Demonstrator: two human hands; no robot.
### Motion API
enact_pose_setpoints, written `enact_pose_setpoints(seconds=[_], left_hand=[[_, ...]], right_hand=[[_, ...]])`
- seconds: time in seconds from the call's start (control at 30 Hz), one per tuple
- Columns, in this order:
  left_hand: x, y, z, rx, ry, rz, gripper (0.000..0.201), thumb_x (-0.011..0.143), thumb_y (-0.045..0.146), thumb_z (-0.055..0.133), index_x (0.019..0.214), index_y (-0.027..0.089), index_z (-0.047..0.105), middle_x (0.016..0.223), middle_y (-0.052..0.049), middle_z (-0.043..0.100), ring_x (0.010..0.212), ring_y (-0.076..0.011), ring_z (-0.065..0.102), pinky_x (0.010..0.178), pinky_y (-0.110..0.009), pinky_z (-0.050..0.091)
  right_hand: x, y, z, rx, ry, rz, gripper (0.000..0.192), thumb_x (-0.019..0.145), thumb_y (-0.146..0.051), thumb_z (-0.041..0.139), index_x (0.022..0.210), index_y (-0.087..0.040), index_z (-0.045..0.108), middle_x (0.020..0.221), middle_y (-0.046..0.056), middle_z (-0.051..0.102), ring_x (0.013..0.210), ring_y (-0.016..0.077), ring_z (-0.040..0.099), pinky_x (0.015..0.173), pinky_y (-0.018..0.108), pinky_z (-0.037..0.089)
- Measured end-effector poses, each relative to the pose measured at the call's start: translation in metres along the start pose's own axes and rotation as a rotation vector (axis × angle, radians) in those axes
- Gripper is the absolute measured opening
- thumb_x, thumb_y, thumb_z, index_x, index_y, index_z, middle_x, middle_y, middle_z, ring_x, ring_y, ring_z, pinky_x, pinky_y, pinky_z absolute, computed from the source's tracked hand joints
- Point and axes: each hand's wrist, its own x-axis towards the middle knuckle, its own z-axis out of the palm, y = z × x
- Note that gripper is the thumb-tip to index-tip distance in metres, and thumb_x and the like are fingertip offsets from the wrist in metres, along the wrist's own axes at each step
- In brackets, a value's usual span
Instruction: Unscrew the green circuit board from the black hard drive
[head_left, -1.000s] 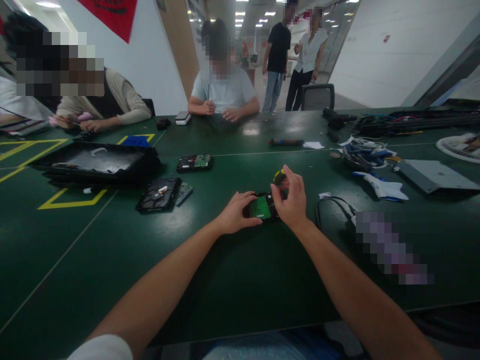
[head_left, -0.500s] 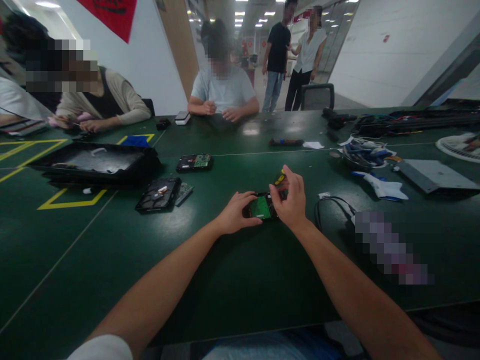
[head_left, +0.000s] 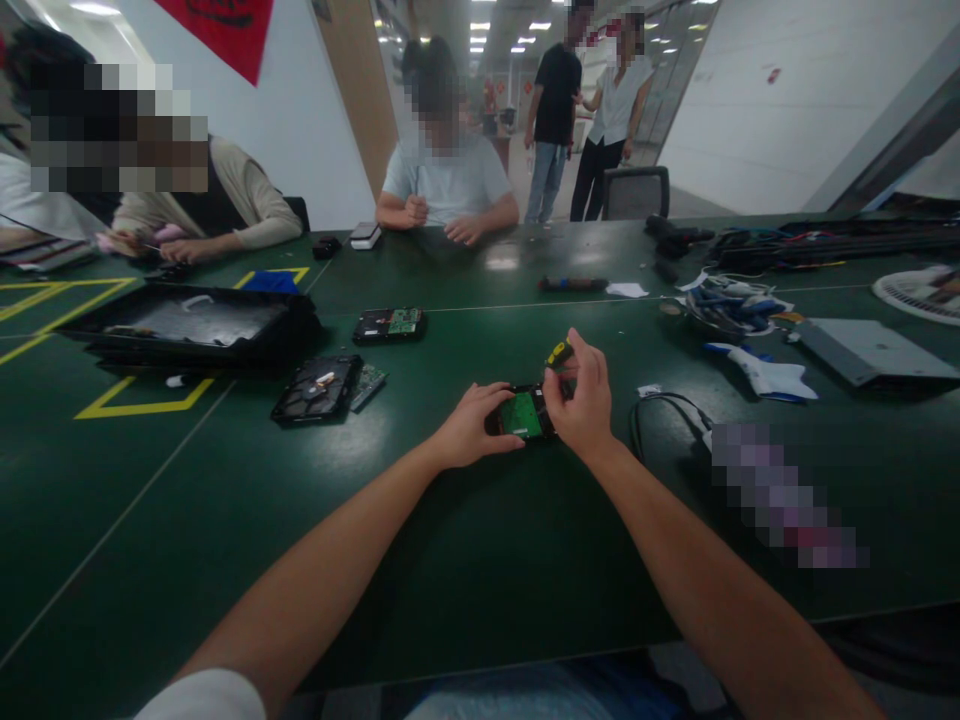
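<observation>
A hard drive (head_left: pixel 523 413) lies on the green table with its green circuit board facing up. My left hand (head_left: pixel 475 425) grips its left end, fingers along the far edge and thumb along the near edge. Over the drive's right end, my right hand (head_left: pixel 581 398) is closed on a small black and yellow screwdriver (head_left: pixel 559 353), whose handle shows above the fingers. The screwdriver's tip is hidden behind my hand, so I cannot tell whether it touches the drive.
Left of my hands lie another hard drive (head_left: pixel 317 389), a loose circuit board (head_left: pixel 367 386) and a third drive (head_left: pixel 389 325). Beyond them is a black tray (head_left: pixel 195 320). A cable (head_left: pixel 667 397), a metal case (head_left: pixel 877 352) and a white-blue packet (head_left: pixel 761 375) lie right. Co-workers sit opposite.
The screwdriver's handle has turned slightly in my right hand, and the fingers have shifted a little. My left hand and the hard drive stay in place.
</observation>
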Motion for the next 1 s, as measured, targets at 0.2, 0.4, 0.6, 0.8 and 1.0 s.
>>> enact_pose_setpoints(seconds=[0.2, 0.4, 0.6, 0.8, 1.0], left_hand=[[0.0000, -0.0015, 0.0002, 0.005, -0.008, 0.003, 0.084, 0.078, 0.067, 0.075, 0.147, 0.025, 0.051, 0.160, -0.014, 0.046, 0.149, -0.0369, 0.041, 0.128, -0.063, 0.016], [0.0003, -0.0018, 0.0014, 0.005, 0.002, 0.006, 0.084, 0.078, 0.065, 0.077, 0.147, 0.024, 0.052, 0.159, -0.015, 0.046, 0.148, -0.0371, 0.042, 0.128, -0.063, 0.018], [-0.0005, 0.0000, 0.0003, 0.006, -0.002, 0.007, 0.084, 0.078, 0.065, 0.077, 0.147, 0.024, 0.052, 0.159, -0.015, 0.046, 0.149, -0.0371, 0.042, 0.128, -0.063, 0.017], [-0.0010, 0.0006, 0.0006, 0.007, 0.003, 0.005, 0.084, 0.079, 0.065, 0.076, 0.147, 0.024, 0.051, 0.159, -0.015, 0.046, 0.149, -0.0365, 0.042, 0.128, -0.062, 0.017], [-0.0006, -0.0008, 0.0005, 0.006, 0.001, 0.004, 0.082, 0.079, 0.065, 0.076, 0.147, 0.025, 0.051, 0.159, -0.014, 0.046, 0.149, -0.0365, 0.042, 0.128, -0.063, 0.017]], right_hand=[[0.0007, 0.0000, -0.0015, -0.015, -0.007, 0.022, 0.067, 0.096, -0.030, 0.062, 0.157, -0.030, 0.033, 0.129, 0.012, 0.054, 0.095, 0.0212, 0.062, 0.071, 0.037, 0.066], [0.0001, -0.0002, -0.0011, -0.005, -0.020, -0.002, 0.066, 0.098, -0.028, 0.057, 0.159, -0.029, 0.030, 0.134, 0.014, 0.055, 0.100, 0.0235, 0.063, 0.080, 0.042, 0.066], [-0.0002, 0.0021, -0.0010, -0.002, -0.012, 0.021, 0.066, 0.097, -0.031, 0.060, 0.157, -0.031, 0.033, 0.131, 0.013, 0.055, 0.094, 0.0219, 0.064, 0.071, 0.038, 0.066], [0.0001, 0.0016, -0.0007, 0.012, -0.009, 0.010, 0.067, 0.098, -0.026, 0.057, 0.159, -0.030, 0.030, 0.134, 0.014, 0.055, 0.098, 0.0221, 0.065, 0.081, 0.042, 0.066], [0.0004, 0.0023, -0.0010, 0.019, 0.007, 0.004, 0.068, 0.096, -0.027, 0.062, 0.157, -0.031, 0.034, 0.129, 0.012, 0.055, 0.095, 0.0205, 0.063, 0.070, 0.035, 0.066]])
